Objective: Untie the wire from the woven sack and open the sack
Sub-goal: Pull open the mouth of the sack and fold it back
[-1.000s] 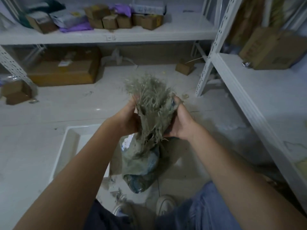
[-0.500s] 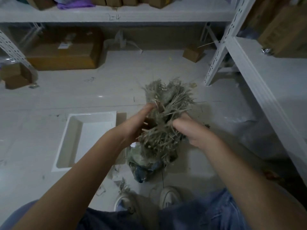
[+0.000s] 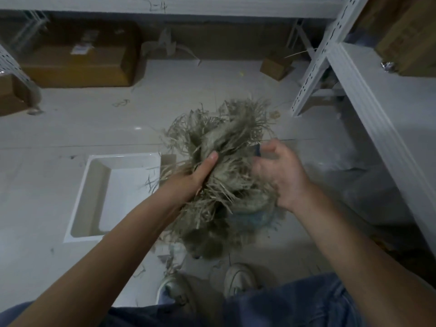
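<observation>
Sack (image 3: 219,185) mouth frayed, partly spread; wire not discernible. Left hand (image 3: 188,180) grasping the fringe, right hand (image 3: 280,175) half-curled, blurred; grasp indeterminate. Full opening pending.

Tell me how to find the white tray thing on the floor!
Start at the pale tiled floor in front of the shelves. Look just beside the person's left hand, which grips the frayed woven sack; the white tray lies flat there. It is the only shallow, glossy white rectangle, while its neighbours, the cardboard boxes, are brown.
</observation>
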The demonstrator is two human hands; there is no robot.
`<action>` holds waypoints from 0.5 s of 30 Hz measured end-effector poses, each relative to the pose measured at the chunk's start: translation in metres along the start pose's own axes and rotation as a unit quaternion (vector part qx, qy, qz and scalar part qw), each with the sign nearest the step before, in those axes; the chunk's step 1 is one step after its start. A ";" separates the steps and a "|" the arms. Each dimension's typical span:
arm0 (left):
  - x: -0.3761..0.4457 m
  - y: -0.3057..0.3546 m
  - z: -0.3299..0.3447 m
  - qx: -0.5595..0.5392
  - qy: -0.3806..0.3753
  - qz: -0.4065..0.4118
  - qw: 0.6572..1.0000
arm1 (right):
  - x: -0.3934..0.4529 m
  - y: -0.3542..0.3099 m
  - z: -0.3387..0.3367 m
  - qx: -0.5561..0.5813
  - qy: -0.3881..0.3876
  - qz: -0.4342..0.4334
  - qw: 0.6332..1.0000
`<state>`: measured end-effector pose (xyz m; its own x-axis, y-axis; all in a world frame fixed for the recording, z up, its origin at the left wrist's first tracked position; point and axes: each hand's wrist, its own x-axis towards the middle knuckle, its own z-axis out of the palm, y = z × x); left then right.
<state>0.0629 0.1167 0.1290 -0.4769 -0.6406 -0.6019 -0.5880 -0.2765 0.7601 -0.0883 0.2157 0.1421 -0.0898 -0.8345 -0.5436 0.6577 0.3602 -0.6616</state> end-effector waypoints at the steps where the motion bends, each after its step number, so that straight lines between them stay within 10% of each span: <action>1: 0.000 0.000 0.001 -0.013 -0.004 0.009 1.000 | 0.001 0.000 0.002 -0.026 0.029 -0.001 0.999; 5: -0.006 0.007 0.006 -0.035 -0.062 0.006 0.997 | 0.009 0.019 0.022 -0.220 0.120 -0.023 0.968; 15: 0.012 0.005 -0.024 -0.132 0.036 -0.025 0.990 | 0.018 0.012 0.000 -0.149 0.239 -0.006 0.960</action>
<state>0.0697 0.0902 0.1318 -0.3977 -0.6679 -0.6291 -0.4140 -0.4812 0.7727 -0.0822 0.2046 0.1242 -0.4746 -0.5784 -0.6635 0.4188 0.5146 -0.7482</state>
